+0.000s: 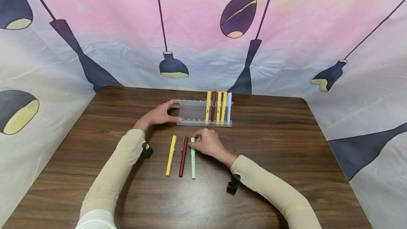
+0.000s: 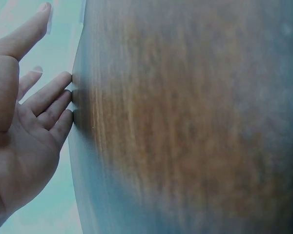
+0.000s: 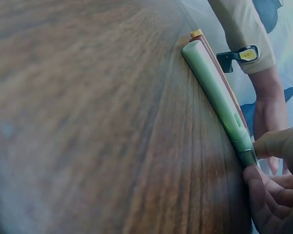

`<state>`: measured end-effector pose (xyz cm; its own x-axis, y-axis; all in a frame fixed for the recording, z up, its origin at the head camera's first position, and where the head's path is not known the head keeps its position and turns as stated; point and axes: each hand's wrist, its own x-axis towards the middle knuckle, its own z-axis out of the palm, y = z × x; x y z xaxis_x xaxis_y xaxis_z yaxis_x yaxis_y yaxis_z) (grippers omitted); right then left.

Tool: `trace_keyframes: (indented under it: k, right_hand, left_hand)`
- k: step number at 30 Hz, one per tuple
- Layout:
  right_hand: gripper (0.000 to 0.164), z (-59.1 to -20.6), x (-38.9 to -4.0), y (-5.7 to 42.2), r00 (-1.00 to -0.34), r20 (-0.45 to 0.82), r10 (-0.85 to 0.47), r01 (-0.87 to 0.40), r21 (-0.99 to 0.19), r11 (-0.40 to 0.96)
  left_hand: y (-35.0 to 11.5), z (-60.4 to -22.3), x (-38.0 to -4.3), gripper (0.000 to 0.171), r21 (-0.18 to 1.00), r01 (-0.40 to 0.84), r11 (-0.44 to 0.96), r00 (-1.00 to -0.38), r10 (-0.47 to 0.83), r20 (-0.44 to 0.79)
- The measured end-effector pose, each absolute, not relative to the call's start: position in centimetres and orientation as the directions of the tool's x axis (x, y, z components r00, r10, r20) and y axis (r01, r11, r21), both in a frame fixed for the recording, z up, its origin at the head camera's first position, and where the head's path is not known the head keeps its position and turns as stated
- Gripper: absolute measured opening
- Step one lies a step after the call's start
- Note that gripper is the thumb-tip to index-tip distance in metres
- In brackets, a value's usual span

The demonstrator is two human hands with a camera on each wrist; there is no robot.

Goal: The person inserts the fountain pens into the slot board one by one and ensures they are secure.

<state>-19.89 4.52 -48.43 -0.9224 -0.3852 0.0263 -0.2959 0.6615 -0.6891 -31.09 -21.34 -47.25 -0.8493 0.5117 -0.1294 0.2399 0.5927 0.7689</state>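
Note:
A clear plastic pen rack (image 1: pixel 192 123) lies toward the back of the table, with several capped pens side by side in its right part: yellow ones, a dark red pen (image 1: pixel 213 107) and a pale lavender pen (image 1: pixel 229 107). At the rack's left end, my left hand (image 1: pixel 160 114) touches the edge, thumb and fingers spread apart. In front, my right hand (image 1: pixel 208 143) pinches the clip end of a mint green pen (image 3: pixel 217 92) between thumb and fingers; the pen lies along the tabletop. Left of it are a dark red pen (image 1: pixel 183 156) and a yellow pen (image 1: pixel 171 156).
The dark wood table (image 1: pixel 270 133) reaches back to a printed cloth backdrop (image 1: pixel 203 20) with lamp drawings. Small black wrist cameras sit on both sleeved forearms, the right one (image 1: pixel 233 185) hanging low near the tabletop.

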Motion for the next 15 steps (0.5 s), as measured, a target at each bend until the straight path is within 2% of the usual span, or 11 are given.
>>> trace_keyframes:
  k: [15]
  right_hand:
    - [0.027,-48.48,-19.86,5.09,-0.945,0.002,-0.327,-0.21,-0.769,0.603]
  left_hand:
    - [-21.33,-47.29,-31.12,0.097,0.764,0.244,0.598,-0.852,0.508,-0.125]
